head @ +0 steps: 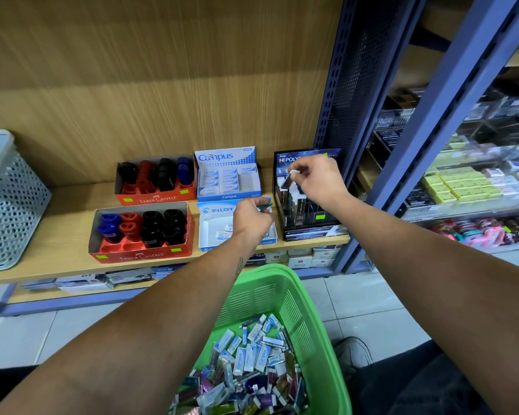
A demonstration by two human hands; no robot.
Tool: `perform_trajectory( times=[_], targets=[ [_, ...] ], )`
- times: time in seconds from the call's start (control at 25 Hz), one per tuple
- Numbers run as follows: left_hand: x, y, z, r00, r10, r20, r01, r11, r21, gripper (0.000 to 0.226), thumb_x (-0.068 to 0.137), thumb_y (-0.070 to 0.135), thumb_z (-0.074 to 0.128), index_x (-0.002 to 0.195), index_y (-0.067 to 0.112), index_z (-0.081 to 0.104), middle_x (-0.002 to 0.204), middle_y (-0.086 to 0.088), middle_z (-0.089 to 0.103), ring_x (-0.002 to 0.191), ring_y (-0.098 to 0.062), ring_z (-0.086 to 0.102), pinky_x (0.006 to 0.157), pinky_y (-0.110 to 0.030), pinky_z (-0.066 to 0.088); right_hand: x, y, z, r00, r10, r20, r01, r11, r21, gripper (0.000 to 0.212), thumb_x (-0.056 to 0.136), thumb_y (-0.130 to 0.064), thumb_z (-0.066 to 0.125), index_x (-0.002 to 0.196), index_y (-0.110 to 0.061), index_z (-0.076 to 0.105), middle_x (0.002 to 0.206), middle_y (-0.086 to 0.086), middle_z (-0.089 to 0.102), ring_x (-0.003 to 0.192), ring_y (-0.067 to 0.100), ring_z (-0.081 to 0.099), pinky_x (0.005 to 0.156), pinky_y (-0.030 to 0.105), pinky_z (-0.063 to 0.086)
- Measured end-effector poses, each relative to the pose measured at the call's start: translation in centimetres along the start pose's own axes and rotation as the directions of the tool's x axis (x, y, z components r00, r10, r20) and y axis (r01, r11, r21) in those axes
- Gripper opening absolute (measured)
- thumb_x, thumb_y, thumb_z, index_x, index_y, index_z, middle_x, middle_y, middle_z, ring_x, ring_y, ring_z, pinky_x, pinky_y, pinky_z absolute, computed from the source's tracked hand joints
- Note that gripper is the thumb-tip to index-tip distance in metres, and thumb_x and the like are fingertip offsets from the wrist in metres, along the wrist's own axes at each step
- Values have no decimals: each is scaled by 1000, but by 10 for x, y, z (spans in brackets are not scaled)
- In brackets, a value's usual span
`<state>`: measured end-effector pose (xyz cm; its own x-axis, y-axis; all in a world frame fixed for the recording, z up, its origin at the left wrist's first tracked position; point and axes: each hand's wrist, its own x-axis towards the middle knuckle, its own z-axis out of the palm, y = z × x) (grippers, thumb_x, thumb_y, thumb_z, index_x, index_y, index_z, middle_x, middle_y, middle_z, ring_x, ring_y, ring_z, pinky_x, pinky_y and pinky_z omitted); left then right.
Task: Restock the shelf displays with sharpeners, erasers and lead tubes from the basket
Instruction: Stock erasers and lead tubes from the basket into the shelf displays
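Observation:
A green basket (pixel 321 339) below the shelf holds several erasers and lead tubes. My right hand (pixel 318 176) pinches a dark lead tube with a white cap (pixel 289 179) over the black Hi-Polymer lead display (pixel 307 223). My left hand (pixel 252 218) grips a teal lead tube (pixel 264 206) above the white Pilot eraser box (pixel 215 232), which holds two erasers. The blue Campus eraser box (pixel 228 181) sits behind it. Two red Faber-Castell sharpener boxes (pixel 141 235) stand to the left, filled with blue, red and black sharpeners.
A grey perforated bin (pixel 9 205) stands at the shelf's left end. A blue metal upright (pixel 432 139) divides this shelf from a stocked rack on the right. Boxes lie on the lower shelf (pixel 102 280). A shoe (pixel 352 351) rests on the tiled floor.

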<state>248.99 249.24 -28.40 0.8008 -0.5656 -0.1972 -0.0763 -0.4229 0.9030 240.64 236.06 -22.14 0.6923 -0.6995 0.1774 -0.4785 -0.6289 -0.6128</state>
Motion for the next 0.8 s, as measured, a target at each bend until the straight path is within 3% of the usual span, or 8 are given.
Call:
perform_trajectory(
  times=[0.24, 0.4, 0.6, 0.8],
  targets=[
    [6, -3, 1, 1000, -7, 6, 7, 1000, -1, 35, 91, 3, 59, 124, 12, 67, 117, -7, 69, 58, -14, 53, 50, -20, 42, 9, 3, 23, 997, -28, 68, 48, 946, -320, 14, 95, -20, 64, 104, -24, 73, 101, 6, 73, 95, 30, 67, 81, 40, 56],
    [10, -7, -1, 1000, 15, 13, -15, 1000, 0, 34, 90, 4, 60, 122, 11, 69, 119, -6, 69, 72, -23, 63, 62, -22, 45, 16, 7, 32, 993, -58, 105, 102, 873, -477, 18, 94, -21, 64, 107, -28, 73, 105, 5, 72, 97, 30, 66, 78, 35, 48],
    [10, -11, 0, 1000, 10, 13, -9, 999, -35, 32, 88, 2, 63, 119, 8, 69, 114, -7, 71, 98, -28, 69, 77, -24, 49, 19, 6, 48, 983, -4, 185, 92, 879, -468, 17, 86, -8, 68, 96, -20, 74, 103, 9, 68, 91, 31, 67, 69, 31, 48],
    [10, -12, -2, 1000, 10, 21, -9, 999, -30, 33, 88, 2, 64, 121, 9, 69, 114, -5, 71, 91, -21, 69, 76, -21, 50, 22, 0, 48, 984, -13, 177, 108, 838, -534, 24, 85, -3, 64, 100, -20, 72, 104, 10, 68, 96, 32, 64, 76, 33, 45]
  ],
)
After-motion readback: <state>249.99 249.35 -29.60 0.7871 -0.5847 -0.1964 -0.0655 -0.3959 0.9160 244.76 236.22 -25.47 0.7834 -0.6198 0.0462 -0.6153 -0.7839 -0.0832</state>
